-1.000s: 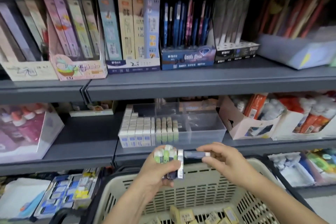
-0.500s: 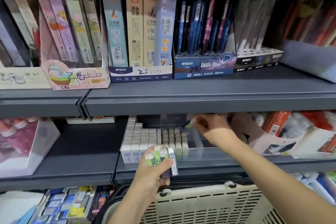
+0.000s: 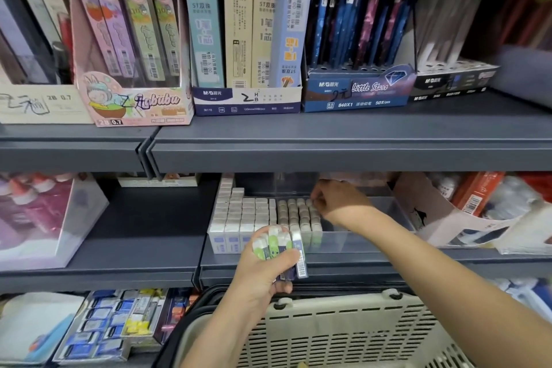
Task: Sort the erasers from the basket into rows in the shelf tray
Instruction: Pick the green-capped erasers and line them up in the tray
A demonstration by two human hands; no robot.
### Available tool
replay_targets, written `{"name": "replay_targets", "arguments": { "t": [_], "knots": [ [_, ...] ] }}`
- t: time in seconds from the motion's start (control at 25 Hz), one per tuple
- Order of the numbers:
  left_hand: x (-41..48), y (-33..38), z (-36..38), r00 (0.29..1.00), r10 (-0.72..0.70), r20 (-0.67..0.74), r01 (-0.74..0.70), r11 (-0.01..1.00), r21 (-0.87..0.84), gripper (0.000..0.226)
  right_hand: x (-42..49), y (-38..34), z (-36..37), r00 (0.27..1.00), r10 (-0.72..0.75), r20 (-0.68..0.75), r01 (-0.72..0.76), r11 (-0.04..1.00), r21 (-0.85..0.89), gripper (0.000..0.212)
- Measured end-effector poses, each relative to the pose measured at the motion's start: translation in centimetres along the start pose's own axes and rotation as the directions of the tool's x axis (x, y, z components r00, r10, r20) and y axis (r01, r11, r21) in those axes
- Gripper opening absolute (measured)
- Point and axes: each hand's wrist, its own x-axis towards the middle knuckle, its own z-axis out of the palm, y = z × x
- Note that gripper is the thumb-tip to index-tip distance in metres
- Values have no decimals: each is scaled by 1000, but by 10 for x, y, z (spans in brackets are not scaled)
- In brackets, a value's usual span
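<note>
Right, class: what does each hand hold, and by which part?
Left hand grips a bunch of erasers round their lower halves. Right hand reaches into the tray; grip unclear.

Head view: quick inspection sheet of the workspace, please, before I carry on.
Surface: grey middle shelf, bearing the clear tray.
Job's things: erasers stand in rows in the tray's left part; basket below, in front.
Clutter: carton right of the tray, clear box left.
Grippers: left hand grips a bunch of erasers; right hand fingers at the rightmost row's far end, grasp unclear.
Cables: nothing seen.
Surroundings: stationery boxes on the shelf above; packs below.
</note>
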Motion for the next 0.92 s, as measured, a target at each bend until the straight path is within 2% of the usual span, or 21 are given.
{"name": "replay_targets", "arguments": {
  "t": [0.2, 0.28, 0.36, 0.52, 0.6, 0.68, 0.8, 0.88, 0.92],
  "knots": [
    [1, 0, 0, 1000, -3, -6, 3, 1000, -3, 38, -7, 4, -4, 999, -14, 42, 12, 999, 32, 20],
    [2, 0, 0, 1000, -3, -10, 3, 1000, -9, 38, -18, 3, -7, 998, 5, -58, 1, 995, 95, 21],
    [2, -1, 0, 1000, -3, -10, 3, 1000, -4, 38, -35, -2, -8, 991, -24, -133, 57, 964, 258, 19],
    [1, -1, 1, 999, 21, 42, -23, 998, 58, 35, -68, -19, -4, 978, -198, 61, 119, 777, 618, 9],
    [0, -2, 2, 998, 15, 60, -20, 997, 79, 36, -74, -17, -4, 967, -225, 117, 84, 719, 690, 12],
    [-1, -2, 2, 998, 3, 70, -10, 995, 94, 38, -79, -9, -10, 959, -228, 166, 46, 707, 705, 9],
    [-1, -1, 1, 997, -13, 70, 9, 999, 51, 41, -80, 6, -25, 974, -169, 151, 18, 720, 693, 6],
    [-1, 1, 0, 998, -19, 68, 19, 1000, 8, 48, -74, 17, -38, 1000, -27, 11, 12, 731, 682, 9],
    [-1, 1, 0, 998, -22, 61, 22, 1000, -10, 52, -71, 20, -43, 997, 30, -77, 26, 770, 638, 11]
  ]
}}
